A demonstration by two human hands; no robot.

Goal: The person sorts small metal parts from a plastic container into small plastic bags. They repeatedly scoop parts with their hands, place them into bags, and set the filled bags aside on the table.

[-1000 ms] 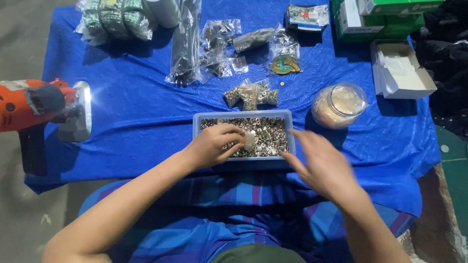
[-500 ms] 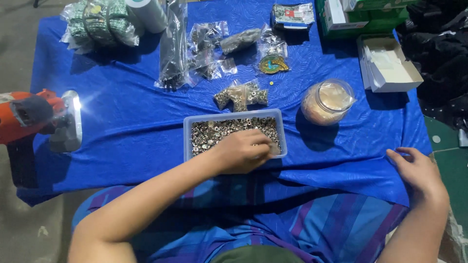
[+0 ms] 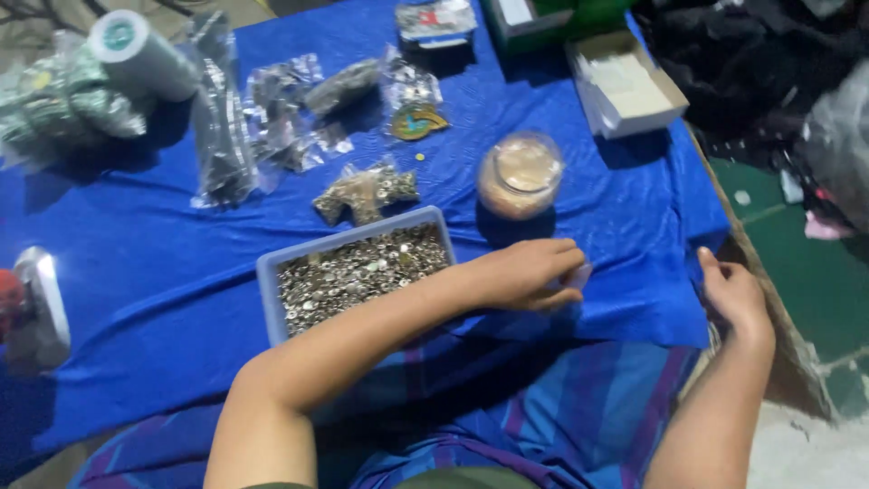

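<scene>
Blue cloth (image 3: 163, 272): left hand (image 3: 525, 272) left tray (image 3: 272, 272) (now rightward).

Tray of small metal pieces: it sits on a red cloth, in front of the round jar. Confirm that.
Not quite. The head view shows the tray of small metal pieces lying on a blue cloth, not a red one. It does sit in front of the round jar.

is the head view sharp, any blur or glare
Head view: soft all over, with motion smear worst at the right edge; the left hand and right hand lack crisp edges; the jar casts a dark shadow toward the tray; sheen ripples on the blue cloth.
</scene>
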